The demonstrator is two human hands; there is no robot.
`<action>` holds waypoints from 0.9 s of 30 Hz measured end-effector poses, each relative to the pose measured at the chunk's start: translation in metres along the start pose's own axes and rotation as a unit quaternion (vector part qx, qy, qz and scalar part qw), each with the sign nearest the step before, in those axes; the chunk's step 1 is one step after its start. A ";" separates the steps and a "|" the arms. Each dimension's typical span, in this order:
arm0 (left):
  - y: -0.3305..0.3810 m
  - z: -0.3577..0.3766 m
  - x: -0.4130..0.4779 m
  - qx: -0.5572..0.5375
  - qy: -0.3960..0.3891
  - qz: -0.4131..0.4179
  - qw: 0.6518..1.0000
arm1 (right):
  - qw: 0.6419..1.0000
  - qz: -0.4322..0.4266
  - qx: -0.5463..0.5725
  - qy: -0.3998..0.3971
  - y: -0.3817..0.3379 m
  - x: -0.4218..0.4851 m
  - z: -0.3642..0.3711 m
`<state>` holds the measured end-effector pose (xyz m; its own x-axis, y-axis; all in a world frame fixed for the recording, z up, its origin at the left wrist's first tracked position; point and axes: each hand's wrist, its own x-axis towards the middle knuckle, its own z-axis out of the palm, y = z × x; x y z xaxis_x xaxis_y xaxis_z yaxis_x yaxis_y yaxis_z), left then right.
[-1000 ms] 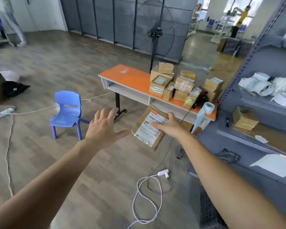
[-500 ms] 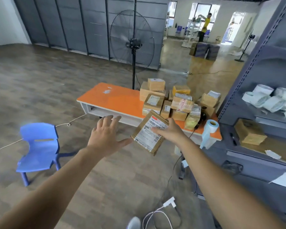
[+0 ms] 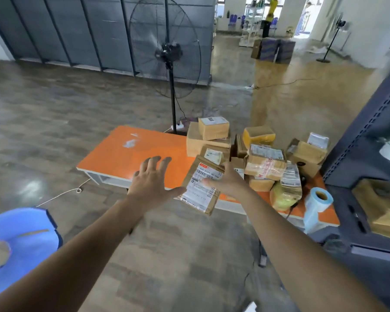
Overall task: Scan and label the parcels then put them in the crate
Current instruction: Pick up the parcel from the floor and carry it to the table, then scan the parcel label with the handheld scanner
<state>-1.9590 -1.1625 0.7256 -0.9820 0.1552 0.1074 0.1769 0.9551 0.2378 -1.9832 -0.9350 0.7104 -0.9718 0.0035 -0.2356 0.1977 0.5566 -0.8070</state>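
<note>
My right hand [image 3: 226, 180] grips a flat brown parcel [image 3: 199, 190] with a white shipping label, held in the air over the near edge of the orange table [image 3: 131, 158]. My left hand [image 3: 150, 183] hovers just left of the parcel with fingers spread, its thumb close to the parcel's left edge. A pile of several brown cardboard parcels [image 3: 254, 154] lies on the right half of the table. A pale blue roll of labels [image 3: 316, 203] stands at the table's right front corner. No crate or scanner is in view.
A blue plastic chair [image 3: 23, 242] stands at the lower left. A tall standing fan [image 3: 167, 55] is behind the table. Dark metal shelving [image 3: 369, 176] with a cardboard box runs along the right. A thin cord lies on the wooden floor left of the table.
The view has moved closer to the table and swung right, so the chair slid to the lower left. Both hands and the parcel now sit over the table's front edge.
</note>
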 end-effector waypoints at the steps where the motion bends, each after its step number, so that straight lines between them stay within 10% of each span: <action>1: -0.003 0.003 0.015 -0.003 -0.001 0.000 1.000 | 1.000 0.000 -0.002 0.001 0.000 0.014 0.002; 27: 0.000 0.095 0.338 -0.090 -0.148 0.222 0.959 | 0.971 0.160 -0.163 0.066 0.006 0.256 -0.052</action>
<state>-2.2973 -1.0865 0.6702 -0.7779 0.6274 -0.0359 0.5646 0.7228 0.3984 -2.2373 -0.8876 0.6735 -0.8799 0.3135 -0.3572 0.4614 0.7434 -0.4842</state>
